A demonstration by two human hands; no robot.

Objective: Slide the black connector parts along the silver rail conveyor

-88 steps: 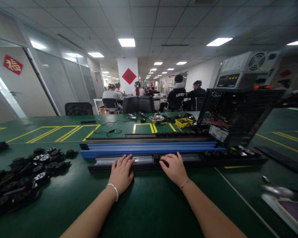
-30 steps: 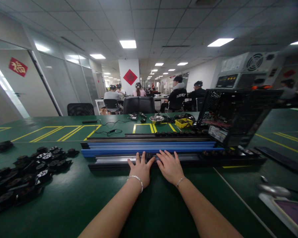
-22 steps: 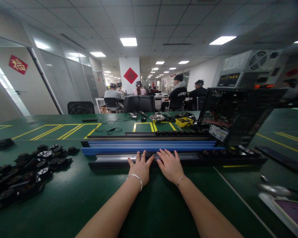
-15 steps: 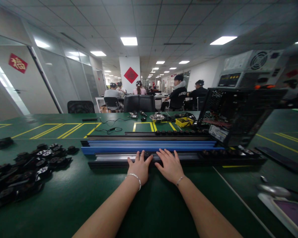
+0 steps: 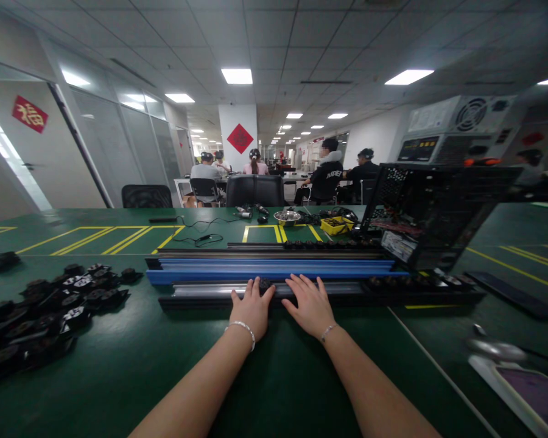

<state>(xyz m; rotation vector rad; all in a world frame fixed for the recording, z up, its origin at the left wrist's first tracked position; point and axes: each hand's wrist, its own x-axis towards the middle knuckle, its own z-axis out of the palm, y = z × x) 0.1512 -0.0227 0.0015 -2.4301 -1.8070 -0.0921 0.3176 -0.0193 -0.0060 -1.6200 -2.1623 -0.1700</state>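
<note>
A long rail with a shiny grey channel (image 5: 201, 291) and black sides lies crosswise in front of me. Over its near edge rests my left hand (image 5: 250, 313), fingers spread, the thumb and fingertips beside a small black round part (image 5: 265, 283) in the channel. To the right, my right hand (image 5: 311, 306) lies on the same rail with its fingers stretched out and nothing in its grasp. Several more black round parts (image 5: 388, 282) sit along the rail's right end. Just behind runs a blue rail (image 5: 274, 266). The undersides of my fingers are hidden.
Black parts (image 5: 73, 298) are heaped at the left. An open computer case (image 5: 438, 213) carries power supplies (image 5: 456, 115) at the right. A metal bowl (image 5: 287, 217) and a yellow tray (image 5: 337, 225) stand behind. A phone-like device (image 5: 525, 389) lies near right. People sit farther back.
The view has shifted slightly, moving the scene a little left. My left hand and the black part beside it have slid slightly left; both hands keep their spread pose.
</note>
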